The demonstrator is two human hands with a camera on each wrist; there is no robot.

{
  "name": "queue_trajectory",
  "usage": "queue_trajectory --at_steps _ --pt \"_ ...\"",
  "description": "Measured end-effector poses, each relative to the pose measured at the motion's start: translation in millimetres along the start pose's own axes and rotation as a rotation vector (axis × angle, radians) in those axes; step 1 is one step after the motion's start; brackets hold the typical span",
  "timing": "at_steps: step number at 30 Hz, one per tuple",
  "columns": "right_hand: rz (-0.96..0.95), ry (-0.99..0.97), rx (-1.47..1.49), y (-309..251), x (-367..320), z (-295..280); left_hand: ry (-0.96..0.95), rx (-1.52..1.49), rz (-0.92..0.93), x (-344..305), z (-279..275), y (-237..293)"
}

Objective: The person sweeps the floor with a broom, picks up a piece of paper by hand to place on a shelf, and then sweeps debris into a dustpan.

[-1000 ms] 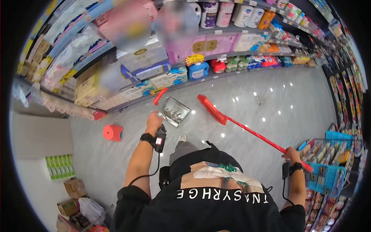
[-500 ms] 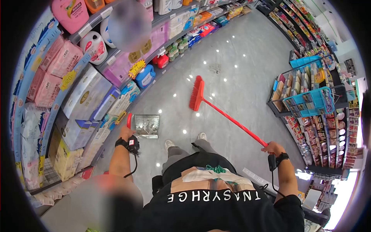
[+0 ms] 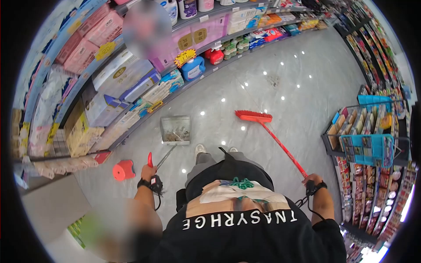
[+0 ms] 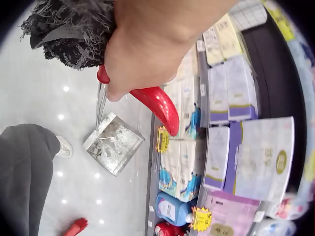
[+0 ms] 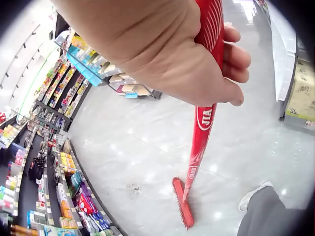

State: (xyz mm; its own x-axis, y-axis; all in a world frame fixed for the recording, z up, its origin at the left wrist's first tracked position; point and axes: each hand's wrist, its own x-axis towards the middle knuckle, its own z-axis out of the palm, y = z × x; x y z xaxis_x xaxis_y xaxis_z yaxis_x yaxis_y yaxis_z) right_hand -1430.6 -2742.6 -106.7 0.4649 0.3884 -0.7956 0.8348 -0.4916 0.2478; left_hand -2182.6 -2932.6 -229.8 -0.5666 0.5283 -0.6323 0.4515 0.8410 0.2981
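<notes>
Left hand (image 3: 148,172): your fingers curled round the red grip (image 4: 160,105) of the dustpan (image 3: 175,127)
Pan: beyond those fingers, debris inside
Broom head (image 3: 254,116): red, well out past your right fingers
Right hand (image 3: 312,178): yours, fingers wrapped round red broom handle (image 3: 285,151)

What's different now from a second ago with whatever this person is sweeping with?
The long red broom has moved to the person's right, farther from the square grey metal dustpan, and its bristles now point away from the person. Nothing was let go: the right hand still grips the broom, the left hand the dustpan's handle.
</notes>
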Motion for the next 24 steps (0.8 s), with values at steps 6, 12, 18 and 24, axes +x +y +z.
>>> queue_trajectory --at_steps 6,12,18,24 --pt "-0.046 0.214 -0.191 -17.9 -22.2 -40.5 0.107 -0.265 -0.31 -113.9 52.1 -33.1" --pt "-0.455 0.384 -0.431 -34.3 -7.1 -103.8 0.147 -0.649 -0.482 -214.3 89.8 -19.2" --pt "-0.769 0.328 -0.659 -177.7 37.2 -95.8 0.281 -0.782 -0.549 -304.5 131.5 -36.4" --pt "-1.141 0.235 -0.798 -338.3 -24.8 -18.8 0.361 -1.64 -0.718 -402.7 189.8 -102.3"
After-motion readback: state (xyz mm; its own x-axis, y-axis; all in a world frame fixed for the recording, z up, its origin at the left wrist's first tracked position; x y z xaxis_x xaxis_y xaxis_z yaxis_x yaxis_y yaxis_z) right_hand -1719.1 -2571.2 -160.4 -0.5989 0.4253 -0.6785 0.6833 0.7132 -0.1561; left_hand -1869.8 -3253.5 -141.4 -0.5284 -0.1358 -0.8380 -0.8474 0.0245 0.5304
